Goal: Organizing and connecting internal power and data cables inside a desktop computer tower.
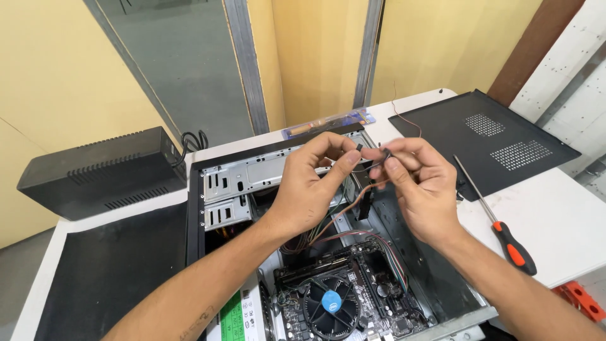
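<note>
Wires (353, 205), thin and brownish, rise out of the open computer case (208, 189) to a small black connector (360, 148), held in the air above the far half of the case. The left hand (309, 186) pinches this connector between thumb and forefinger, fingers closed on it. The right hand (420, 189) meets it from the right, its fingertips closed on a second small dark plug (386, 153) just beside the first; whether the two pieces touch cannot be told.

Below the hands lies the motherboard (372, 297) with a round black cooling fan (331, 306) that bears a blue centre, and a bundle of coloured wires curves across the board's far edge. Silver drive bays (237, 183) fill the far left of the case, partly hidden by the left wrist.

Right of the case, on the white table (555, 227), lies a screwdriver (499, 221) with a black and orange handle, and beyond it a black perforated side panel (486, 139). A black box-shaped unit (101, 173) sits at far left, with a dark mat (107, 271) nearer. A small blister pack (328, 124) lies behind the case.
</note>
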